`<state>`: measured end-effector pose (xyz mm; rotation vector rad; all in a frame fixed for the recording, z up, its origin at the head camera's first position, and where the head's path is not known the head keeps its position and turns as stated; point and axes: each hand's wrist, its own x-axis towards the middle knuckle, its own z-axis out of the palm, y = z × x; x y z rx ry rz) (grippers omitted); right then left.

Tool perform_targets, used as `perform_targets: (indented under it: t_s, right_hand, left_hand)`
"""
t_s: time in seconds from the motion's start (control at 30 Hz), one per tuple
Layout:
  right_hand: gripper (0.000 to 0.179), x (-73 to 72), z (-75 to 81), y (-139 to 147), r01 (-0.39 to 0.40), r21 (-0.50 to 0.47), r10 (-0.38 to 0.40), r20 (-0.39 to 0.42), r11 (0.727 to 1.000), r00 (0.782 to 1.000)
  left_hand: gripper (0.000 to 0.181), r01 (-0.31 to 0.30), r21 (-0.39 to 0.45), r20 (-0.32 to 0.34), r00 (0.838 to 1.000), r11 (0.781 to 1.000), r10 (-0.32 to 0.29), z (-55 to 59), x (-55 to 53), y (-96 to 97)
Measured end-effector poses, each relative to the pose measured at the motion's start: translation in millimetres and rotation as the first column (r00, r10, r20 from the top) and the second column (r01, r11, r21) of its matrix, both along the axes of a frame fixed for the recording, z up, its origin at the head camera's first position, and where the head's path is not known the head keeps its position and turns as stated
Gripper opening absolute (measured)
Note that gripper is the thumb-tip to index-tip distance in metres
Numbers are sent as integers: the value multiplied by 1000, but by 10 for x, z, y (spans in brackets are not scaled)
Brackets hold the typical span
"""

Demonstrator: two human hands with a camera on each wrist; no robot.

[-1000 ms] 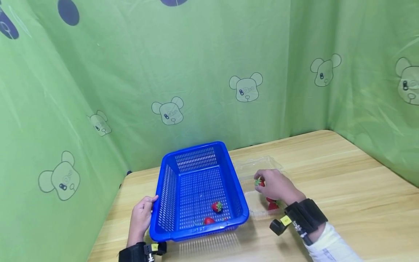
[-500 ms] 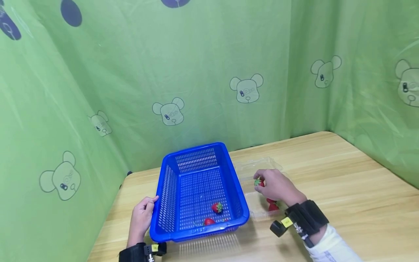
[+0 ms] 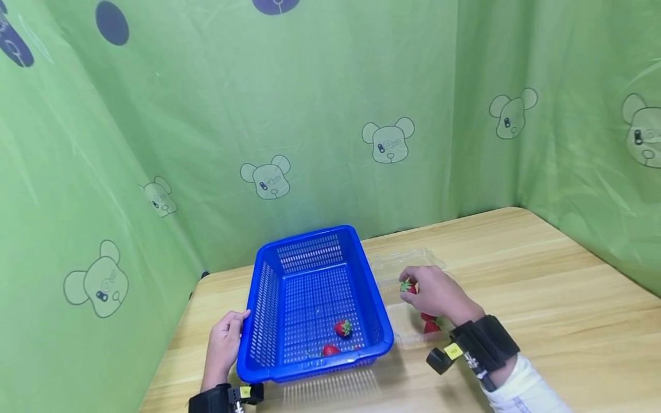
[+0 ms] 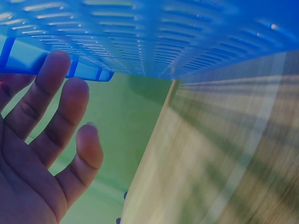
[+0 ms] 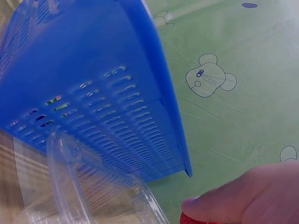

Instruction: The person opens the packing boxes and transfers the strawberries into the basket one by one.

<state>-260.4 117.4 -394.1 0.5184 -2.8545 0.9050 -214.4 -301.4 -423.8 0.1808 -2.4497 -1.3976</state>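
My left hand grips the left rim of a blue slotted plastic basket, thumb over the edge. In the left wrist view the other fingers curl below the rim. The basket is tilted, its underside raised off the tabletop. Inside, near its front, lie red strawberries with green leaves, one partly hidden by the front wall. To the right, my right hand holds a strawberry above a clear plastic box. More strawberries sit under that hand. In the right wrist view only the thumb and a sliver of red show.
The box's clear lid extends behind it. In the right wrist view the box wall stands close against the basket's side. Green curtains with bear prints enclose the wooden table at the back and sides.
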Motion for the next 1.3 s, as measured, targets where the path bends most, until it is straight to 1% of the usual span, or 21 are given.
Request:
perform_targets:
  t_s: [0.27,0.5,0.73,0.9,1.0,1.17,1.3]
  right_hand:
    - [28,6,13,-23,4,-3,-4,1,1000,1000]
    - [28,13,29,-32,-14,-27,14,-16,1000,1000]
    - [26,20,65,-32,-27,-53,26,-15,998,1000]
    - [25,40,93,-39,-36,-54,34,-33,998,999]
    - [25,48,105,-43,-34,-58,32,-34,998,999]
    - [25,63,128,-54,-34,-62,32,-37,997,999]
    - [26,77,155,-61,-32,-61,30,-35,998,999]
  left_hand:
    - [33,7,-28,2,1000,1000,-7,7,0,-4]
    - [32,7,-44,2,1000,999,-7,1,-14,-9]
    - [32,10,-31,-9,1000,999,-10,-17,-26,-15]
    - [31,-4,11,-1,1000,1000,4,-28,-26,-16]
    - [31,-2,27,3,1000,1000,2,-22,-18,-11]
    - [31,14,23,2,1000,1000,-14,2,0,2]
    - [31,14,22,-1,1000,1000,-13,20,4,10]
